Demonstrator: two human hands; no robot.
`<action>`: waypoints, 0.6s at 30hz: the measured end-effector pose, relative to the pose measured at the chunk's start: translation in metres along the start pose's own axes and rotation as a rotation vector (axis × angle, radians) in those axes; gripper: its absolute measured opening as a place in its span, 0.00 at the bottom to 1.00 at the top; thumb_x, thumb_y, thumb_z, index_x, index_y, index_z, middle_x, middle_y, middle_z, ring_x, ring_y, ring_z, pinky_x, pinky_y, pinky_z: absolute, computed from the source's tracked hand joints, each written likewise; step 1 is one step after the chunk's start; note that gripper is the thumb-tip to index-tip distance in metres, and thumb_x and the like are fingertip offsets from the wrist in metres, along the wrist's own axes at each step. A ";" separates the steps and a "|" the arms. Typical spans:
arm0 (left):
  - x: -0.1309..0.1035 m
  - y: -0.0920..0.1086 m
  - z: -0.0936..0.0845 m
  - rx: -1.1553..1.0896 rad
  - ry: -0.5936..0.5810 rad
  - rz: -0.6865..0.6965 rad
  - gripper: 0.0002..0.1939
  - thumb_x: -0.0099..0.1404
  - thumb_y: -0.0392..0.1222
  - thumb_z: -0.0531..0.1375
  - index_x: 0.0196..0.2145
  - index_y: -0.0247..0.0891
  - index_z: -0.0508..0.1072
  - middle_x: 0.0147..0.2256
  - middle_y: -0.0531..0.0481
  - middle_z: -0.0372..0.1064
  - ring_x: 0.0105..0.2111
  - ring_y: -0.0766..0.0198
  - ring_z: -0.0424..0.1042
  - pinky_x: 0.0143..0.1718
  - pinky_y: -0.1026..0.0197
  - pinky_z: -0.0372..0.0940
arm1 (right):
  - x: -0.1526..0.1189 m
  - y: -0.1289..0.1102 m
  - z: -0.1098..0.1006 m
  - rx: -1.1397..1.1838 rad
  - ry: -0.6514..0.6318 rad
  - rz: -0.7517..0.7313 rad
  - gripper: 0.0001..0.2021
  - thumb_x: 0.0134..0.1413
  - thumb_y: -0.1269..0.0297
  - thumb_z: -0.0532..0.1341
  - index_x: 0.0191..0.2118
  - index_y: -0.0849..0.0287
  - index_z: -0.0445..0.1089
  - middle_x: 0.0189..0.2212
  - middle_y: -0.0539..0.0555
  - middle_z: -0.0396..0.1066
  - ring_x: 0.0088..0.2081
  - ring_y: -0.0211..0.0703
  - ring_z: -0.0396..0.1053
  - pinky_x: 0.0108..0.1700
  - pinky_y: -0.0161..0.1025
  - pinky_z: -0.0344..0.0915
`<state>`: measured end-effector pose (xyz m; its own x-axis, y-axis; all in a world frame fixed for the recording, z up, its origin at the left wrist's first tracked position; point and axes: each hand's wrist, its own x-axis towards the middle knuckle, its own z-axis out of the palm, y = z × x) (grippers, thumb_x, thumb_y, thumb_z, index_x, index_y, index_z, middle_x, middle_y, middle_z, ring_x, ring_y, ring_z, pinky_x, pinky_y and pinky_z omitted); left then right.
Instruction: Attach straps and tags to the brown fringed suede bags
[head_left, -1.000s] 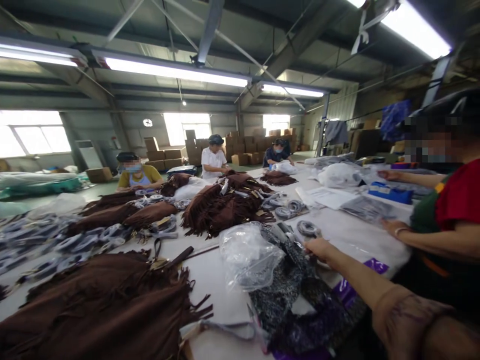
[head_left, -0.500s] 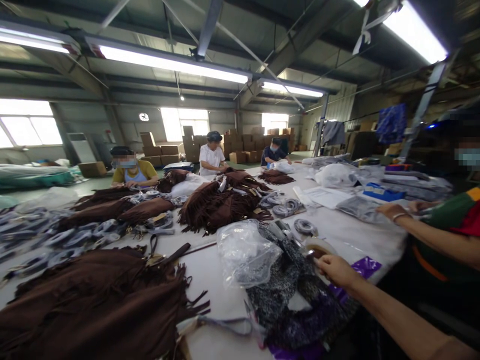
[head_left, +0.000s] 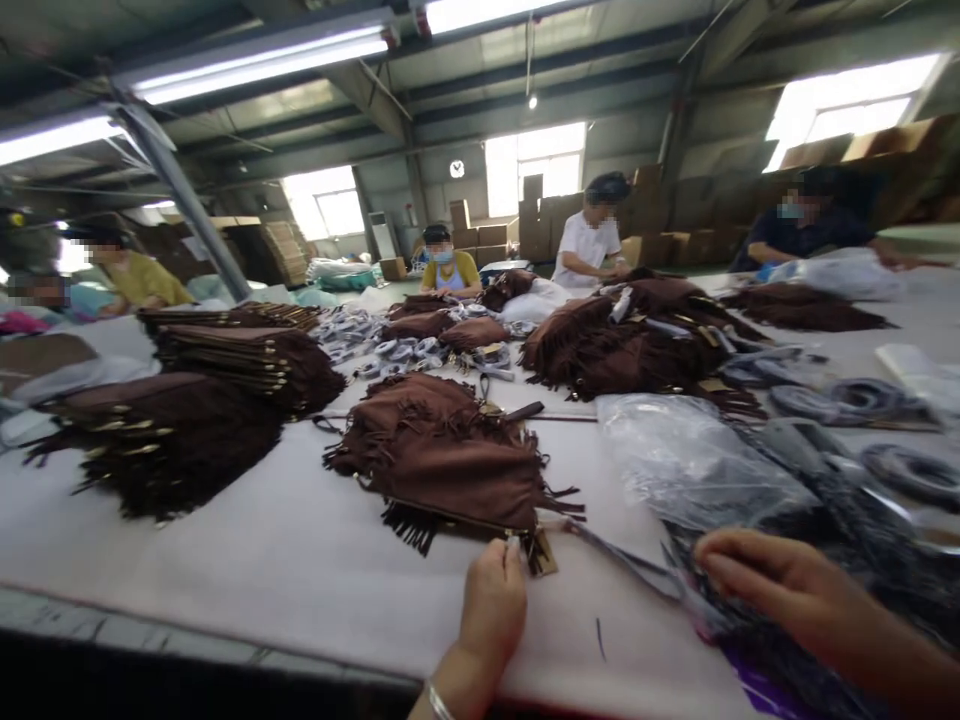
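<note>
A brown fringed bag lies flat on the white table in front of me. My left hand is closed in a pinch at its near right corner, by the zipper end and a tan tag. A grey strap runs from near that corner towards the right. My right hand hovers at the lower right with fingers loosely bent and nothing visible in them. Just left of its fingertips is a pair of scissors, partly blurred. Dark speckled knit fabric lies beneath and behind this hand.
Stacked brown fringed bags stand at left, with another pile across the table. Clear plastic bags lie right of centre. Coiled grey straps sit beyond them. Several co-workers sit or stand around the table, one in a white shirt.
The view has swung left. My left hand has come into view at the bag's corner. My right hand has left the tape roll and moved to beside the scissors.
</note>
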<state>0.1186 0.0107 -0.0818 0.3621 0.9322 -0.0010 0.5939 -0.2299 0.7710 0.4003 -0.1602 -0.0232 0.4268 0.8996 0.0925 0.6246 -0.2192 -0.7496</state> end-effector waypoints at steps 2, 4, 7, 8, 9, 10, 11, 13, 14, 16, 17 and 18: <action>-0.005 -0.002 0.001 0.078 0.004 0.036 0.16 0.69 0.43 0.46 0.26 0.41 0.65 0.26 0.46 0.69 0.27 0.60 0.66 0.31 0.59 0.52 | 0.022 -0.049 0.056 0.133 -0.294 -0.008 0.16 0.55 0.53 0.59 0.22 0.58 0.70 0.20 0.51 0.69 0.25 0.40 0.67 0.28 0.33 0.62; -0.008 -0.004 0.001 0.144 -0.003 0.061 0.15 0.70 0.43 0.46 0.29 0.40 0.67 0.29 0.44 0.71 0.30 0.59 0.68 0.32 0.59 0.53 | 0.044 -0.082 0.103 0.266 -0.404 0.026 0.15 0.53 0.56 0.59 0.22 0.59 0.69 0.18 0.48 0.67 0.21 0.35 0.61 0.24 0.31 0.58; -0.008 -0.007 0.002 0.199 -0.017 0.077 0.16 0.70 0.42 0.45 0.32 0.38 0.69 0.31 0.41 0.73 0.32 0.56 0.71 0.32 0.58 0.55 | 0.070 -0.102 0.150 0.379 -0.481 0.160 0.13 0.49 0.58 0.60 0.21 0.61 0.67 0.14 0.46 0.63 0.17 0.31 0.54 0.19 0.30 0.51; -0.008 -0.009 0.002 0.200 -0.018 0.090 0.16 0.70 0.41 0.45 0.34 0.37 0.70 0.32 0.40 0.74 0.33 0.56 0.71 0.33 0.58 0.56 | 0.075 -0.105 0.159 0.377 -0.501 0.200 0.13 0.48 0.58 0.61 0.21 0.61 0.67 0.13 0.45 0.62 0.16 0.30 0.53 0.18 0.30 0.49; -0.008 -0.010 0.002 0.194 -0.021 0.104 0.16 0.70 0.40 0.44 0.35 0.37 0.71 0.33 0.40 0.74 0.33 0.55 0.72 0.34 0.58 0.57 | 0.079 -0.106 0.165 0.356 -0.523 0.229 0.12 0.47 0.59 0.61 0.20 0.61 0.68 0.12 0.45 0.62 0.15 0.30 0.53 0.17 0.30 0.48; -0.008 -0.012 0.003 0.186 -0.023 0.117 0.16 0.70 0.39 0.44 0.37 0.36 0.71 0.34 0.40 0.74 0.34 0.55 0.72 0.34 0.58 0.57 | 0.082 -0.108 0.170 0.321 -0.537 0.253 0.12 0.47 0.60 0.62 0.20 0.61 0.68 0.12 0.45 0.61 0.15 0.30 0.53 0.17 0.29 0.47; -0.007 -0.013 0.003 0.179 -0.024 0.125 0.16 0.70 0.38 0.44 0.37 0.36 0.71 0.35 0.39 0.74 0.35 0.54 0.73 0.35 0.57 0.58 | 0.084 -0.109 0.172 0.276 -0.541 0.271 0.11 0.47 0.61 0.62 0.20 0.61 0.68 0.11 0.45 0.61 0.14 0.29 0.53 0.16 0.29 0.47; -0.008 -0.015 0.003 0.174 -0.022 0.125 0.15 0.70 0.37 0.45 0.38 0.35 0.72 0.35 0.39 0.74 0.35 0.54 0.73 0.35 0.57 0.59 | 0.085 -0.112 0.175 0.179 -0.533 0.294 0.11 0.47 0.63 0.62 0.18 0.61 0.68 0.11 0.45 0.62 0.14 0.29 0.53 0.16 0.29 0.47; -0.008 -0.016 0.004 0.176 -0.021 0.117 0.15 0.69 0.37 0.46 0.38 0.35 0.72 0.35 0.39 0.74 0.35 0.53 0.73 0.35 0.57 0.59 | 0.086 -0.113 0.176 0.140 -0.522 0.304 0.12 0.47 0.63 0.62 0.18 0.61 0.68 0.11 0.46 0.62 0.14 0.29 0.53 0.16 0.29 0.47; -0.008 -0.017 0.005 0.174 -0.020 0.099 0.14 0.69 0.37 0.46 0.37 0.36 0.72 0.34 0.38 0.74 0.34 0.53 0.73 0.34 0.57 0.59 | 0.087 -0.114 0.177 0.080 -0.499 0.317 0.12 0.46 0.64 0.62 0.16 0.60 0.67 0.10 0.46 0.62 0.13 0.30 0.54 0.15 0.30 0.47; -0.008 -0.018 0.006 0.171 -0.020 0.089 0.14 0.69 0.37 0.46 0.36 0.36 0.71 0.34 0.38 0.74 0.34 0.53 0.73 0.34 0.57 0.59 | 0.087 -0.114 0.177 0.058 -0.492 0.321 0.13 0.45 0.64 0.63 0.15 0.60 0.66 0.10 0.46 0.62 0.13 0.30 0.55 0.15 0.30 0.47; -0.008 -0.018 0.007 0.169 -0.019 0.082 0.14 0.69 0.37 0.47 0.35 0.36 0.71 0.33 0.38 0.74 0.33 0.54 0.73 0.33 0.57 0.59 | 0.088 -0.114 0.178 0.039 -0.485 0.327 0.14 0.45 0.63 0.63 0.14 0.60 0.66 0.10 0.47 0.62 0.13 0.31 0.55 0.15 0.30 0.47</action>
<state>0.1098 0.0055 -0.1001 0.4266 0.9034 0.0437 0.6734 -0.3496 0.6514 0.2500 0.0110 -0.0465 0.2396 0.8594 -0.4518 0.4824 -0.5092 -0.7128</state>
